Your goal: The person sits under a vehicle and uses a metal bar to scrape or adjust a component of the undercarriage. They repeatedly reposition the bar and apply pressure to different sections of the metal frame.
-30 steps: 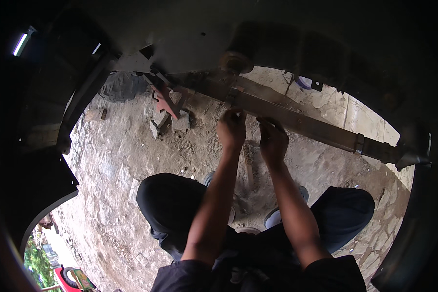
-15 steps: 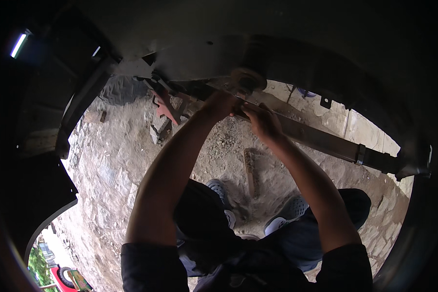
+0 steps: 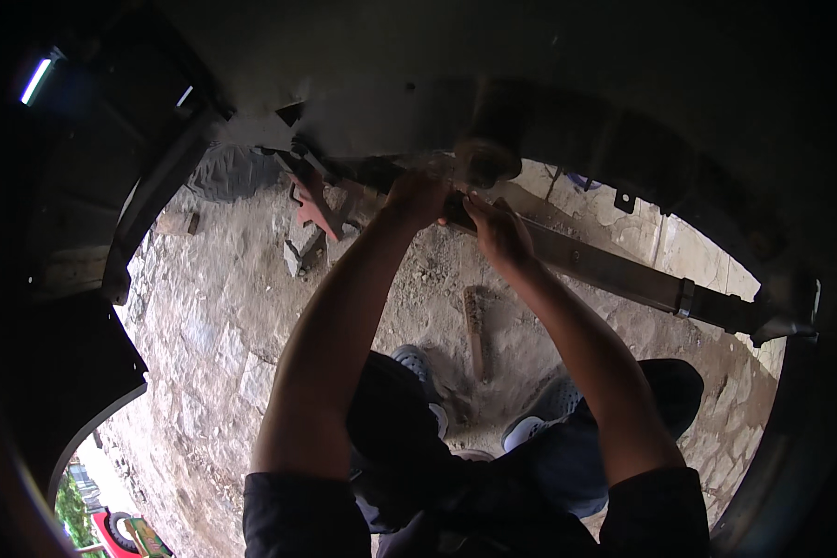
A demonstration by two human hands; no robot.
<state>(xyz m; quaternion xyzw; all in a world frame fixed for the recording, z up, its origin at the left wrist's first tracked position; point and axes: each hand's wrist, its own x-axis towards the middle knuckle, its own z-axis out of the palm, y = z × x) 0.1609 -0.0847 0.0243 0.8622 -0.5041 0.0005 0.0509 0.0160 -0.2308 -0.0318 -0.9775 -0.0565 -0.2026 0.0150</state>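
Both of my hands are raised together beneath the dark underside of a vehicle, at a long metal bar [image 3: 604, 270] that looks like a leaf spring with a clamp band. My left hand [image 3: 420, 195] is closed at the bar's inner stretch; its fingertips are partly hidden and what they grip is unclear. Close beside it, my right hand [image 3: 502, 231] has its fingers bent in a pinch against the bar, around something too small and dark to name. A round, rusty part [image 3: 486, 164] hangs just above my hands.
On the stony ground between my shoes lies a wooden-handled brush [image 3: 475, 335]. A red metal stand [image 3: 316, 209] rises by a grey block [image 3: 301, 249] at the left, near a tyre [image 3: 232, 175] and a brick [image 3: 177, 223]. Dark body panels [image 3: 56, 344] enclose the left side.
The view has shifted slightly. My hands stay at the same place on the bar, with only a small movement of the fingers and my left forearm a little further right.
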